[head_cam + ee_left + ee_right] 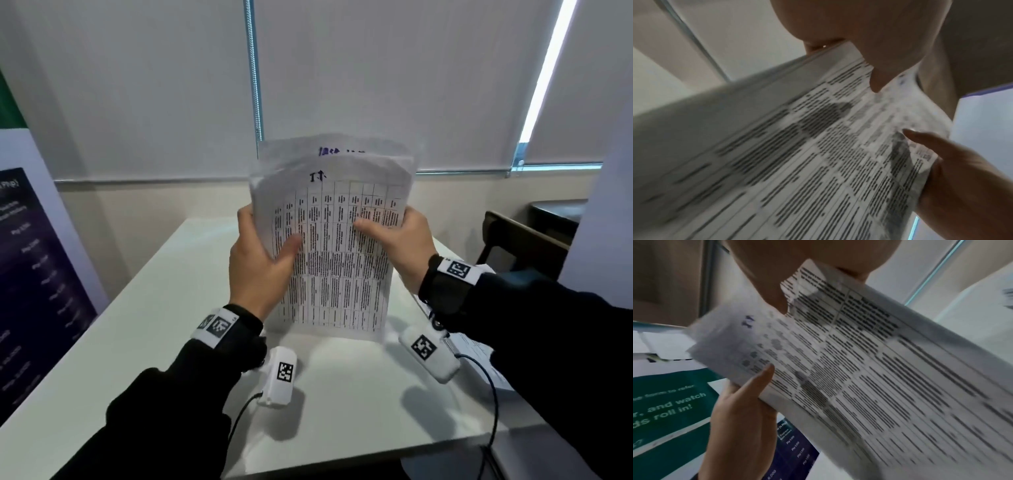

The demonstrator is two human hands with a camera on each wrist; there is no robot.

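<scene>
A stack of printed sheets (337,253) with tables of text stands upright over the white table (164,308), its lower edge at or just above the surface. My left hand (262,255) grips the stack's left edge, thumb on the front page. My right hand (399,236) grips the right edge in the same way, with its thumb across the front. The fingers behind the paper are hidden. In the left wrist view the sheets (797,154) fill the frame, blurred. In the right wrist view the front page (869,369) bears a handwritten mark near its top.
A dark printed banner (30,274) stands at the table's left. A wooden chair (524,240) sits beyond the right edge. More papers (479,349) lie under my right forearm. Window blinds hang close behind the table. Camera cables trail off the near edge.
</scene>
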